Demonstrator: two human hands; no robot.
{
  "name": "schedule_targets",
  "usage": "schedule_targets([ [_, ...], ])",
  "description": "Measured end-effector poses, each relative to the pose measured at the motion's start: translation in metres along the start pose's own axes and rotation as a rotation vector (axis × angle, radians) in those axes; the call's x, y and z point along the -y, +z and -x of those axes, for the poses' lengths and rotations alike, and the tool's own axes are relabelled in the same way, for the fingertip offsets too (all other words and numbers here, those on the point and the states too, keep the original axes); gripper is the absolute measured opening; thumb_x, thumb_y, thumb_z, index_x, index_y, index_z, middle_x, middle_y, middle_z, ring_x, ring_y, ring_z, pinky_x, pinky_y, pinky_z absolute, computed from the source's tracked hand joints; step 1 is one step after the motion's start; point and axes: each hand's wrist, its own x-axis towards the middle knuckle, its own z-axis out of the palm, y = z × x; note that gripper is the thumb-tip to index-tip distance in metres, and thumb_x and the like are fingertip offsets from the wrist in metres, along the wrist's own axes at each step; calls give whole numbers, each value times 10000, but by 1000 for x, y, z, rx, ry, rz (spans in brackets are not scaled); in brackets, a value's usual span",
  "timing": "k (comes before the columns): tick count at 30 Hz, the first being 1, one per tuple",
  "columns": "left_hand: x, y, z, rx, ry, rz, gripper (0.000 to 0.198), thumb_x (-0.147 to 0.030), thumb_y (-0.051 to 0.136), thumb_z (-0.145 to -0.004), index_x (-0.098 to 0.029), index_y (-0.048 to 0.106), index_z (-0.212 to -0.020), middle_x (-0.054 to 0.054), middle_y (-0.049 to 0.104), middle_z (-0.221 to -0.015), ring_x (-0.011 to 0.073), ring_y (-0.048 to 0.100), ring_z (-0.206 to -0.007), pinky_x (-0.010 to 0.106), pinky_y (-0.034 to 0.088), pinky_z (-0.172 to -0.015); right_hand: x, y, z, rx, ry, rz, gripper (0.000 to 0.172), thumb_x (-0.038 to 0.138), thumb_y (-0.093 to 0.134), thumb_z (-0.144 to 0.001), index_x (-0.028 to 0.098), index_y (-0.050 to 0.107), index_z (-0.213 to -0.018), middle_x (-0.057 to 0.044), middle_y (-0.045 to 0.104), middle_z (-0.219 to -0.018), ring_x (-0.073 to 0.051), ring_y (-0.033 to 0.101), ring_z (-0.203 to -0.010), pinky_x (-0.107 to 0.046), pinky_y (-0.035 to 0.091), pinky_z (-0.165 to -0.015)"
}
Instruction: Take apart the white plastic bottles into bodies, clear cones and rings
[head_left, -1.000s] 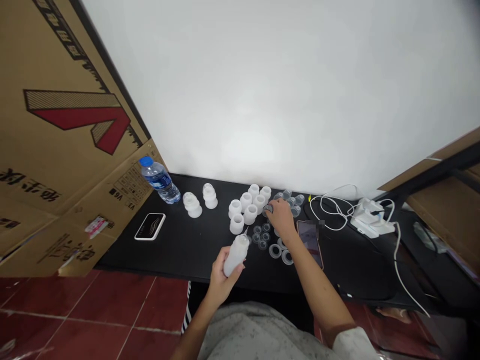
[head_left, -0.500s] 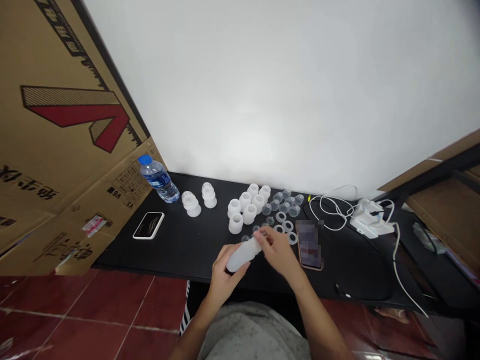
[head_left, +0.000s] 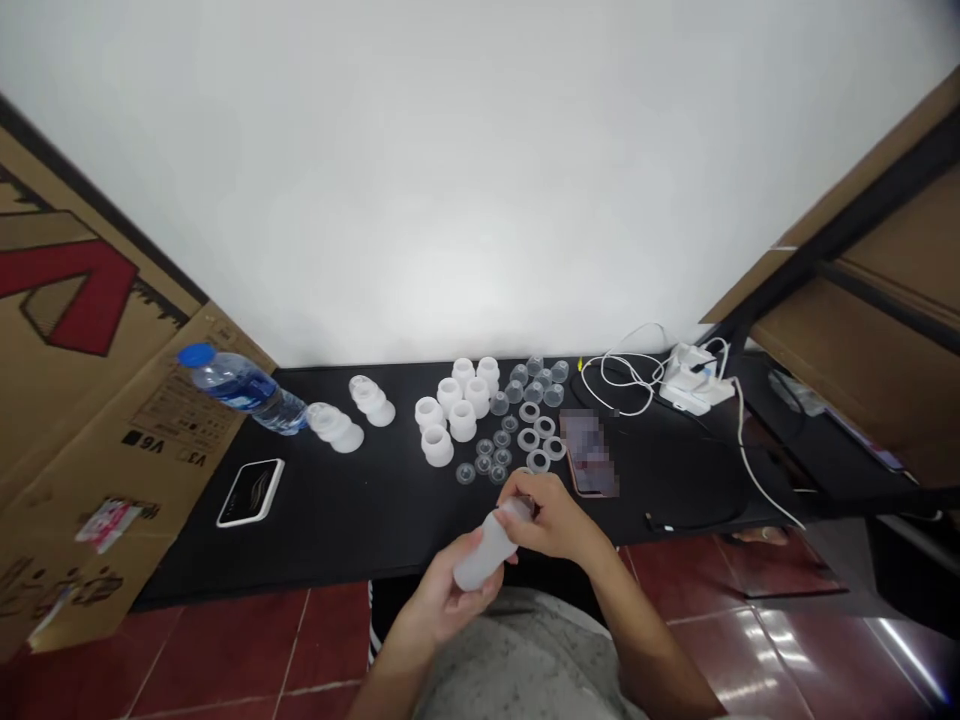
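Note:
A white translucent bottle-like piece [head_left: 480, 562] is tilted between both hands, over the table's front edge. My left hand [head_left: 450, 590] is wrapped round its lower body. The fingers of my right hand [head_left: 544, 515] are closed on its upper right end; what they pinch there is partly hidden. Beyond the hands stand several white threaded cups [head_left: 437, 446]. To their right are clear domed caps [head_left: 553, 395], flat translucent rings [head_left: 538, 461] and small clear discs [head_left: 484, 464]. Two stacked white pieces [head_left: 336, 428] stand further left.
At the left are a water bottle [head_left: 244, 388], a white-edged device [head_left: 251, 492] and a cardboard box [head_left: 165, 430]. A phone [head_left: 589, 455] lies right of the rings. White cables and a power strip [head_left: 694, 380] are on the right of the black table [head_left: 337, 530].
The view has shifted, so the table items appear further left. Both hands have come lower, nearer the body, with the white piece, and the small discs are now uncovered.

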Motion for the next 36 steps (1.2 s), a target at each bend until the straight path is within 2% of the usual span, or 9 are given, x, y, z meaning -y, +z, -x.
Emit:
schedule_targets([
  [3, 7, -7, 0, 41, -33, 35, 687, -751, 658, -938, -73, 776, -933, -5, 542, -513, 38, 271, -356, 198, 193, -365, -1, -20, 12, 129, 22, -278, 558, 359, 878, -868, 278, 619, -1356, -49, 724, -1207, -183, 703, -988, -289, 582, -824],
  [6, 1, 0, 8, -102, 62, -161, 671, -746, 686, -924, -93, 781, -1042, 24, 626, -583, 61, 337, -386, 200, 153, -377, -12, -33, 25, 123, 131, -487, 834, 407, 872, -897, 347, 424, -1598, -134, 591, -1545, -216, 738, -1152, -370, 649, -925],
  [10, -17, 24, 12, -206, 207, -646, 578, -691, 764, -901, -137, 775, -1066, 44, 715, -718, 106, 492, -464, 220, 315, -424, -29, -26, 31, 77, 320, -534, 577, 602, 736, -990, 233, 601, -1412, -77, 782, -1089, -196, 812, -771, -323, 681, -677],
  [14, -28, 33, 6, -281, 386, -974, 441, -585, 802, -918, -187, 810, -1108, 50, 770, -865, 178, 643, -691, 272, 498, -613, -35, -11, 27, -8, 368, -443, 472, 636, 751, -968, 181, 702, -1083, 23, 701, -688, -158, 693, -521, -237, 561, -476],
  [19, -22, 10, 6, -172, 160, -605, 590, -732, 742, -899, -147, 809, -929, 85, 770, -801, 205, 670, -665, 297, 499, -597, -34, -11, 32, 9, 129, -512, 478, 534, 895, -874, 214, 767, -1205, -86, 784, -1132, -233, 763, -998, -373, 637, -897],
  [24, -12, -8, 18, 59, -150, -186, 870, -960, 550, -824, -119, 767, -772, 104, 635, -564, 165, 527, -423, 280, 333, -409, -45, -13, 39, -320, 110, -621, 524, 643, 844, -881, 297, 681, -1239, -111, 748, -1273, -209, 704, -778, -415, 644, -748],
  [27, -12, -9, 22, -18, 16, -185, 841, -939, 553, -866, -133, 789, -908, 123, 698, -664, 190, 607, -496, 304, 434, -471, -55, -6, 40, -434, 160, -572, 487, 563, 874, -880, 320, 633, -1227, -106, 715, -1315, -197, 685, -752, -402, 641, -711],
  [31, -22, -13, 17, -187, 298, -318, 753, -783, 842, -781, -172, 730, -1208, 146, 809, -992, 285, 775, -813, 361, 593, -691, -67, 19, 41, -380, 205, -499, 474, 495, 928, -837, 310, 569, -1085, -5, 681, -980, -139, 586, -593, -275, 541, -503],
  [36, -44, -28, 10, -673, 775, -876, 415, -517, 851, -894, -217, 745, -1160, 94, 763, -1146, 276, 728, -1090, 403, 584, -983, -80, 47, 43, -299, 177, -238, 424, 511, 928, -827, 265, 637, -1012, -8, 668, -846, -180, 617, -681, -286, 548, -577],
])
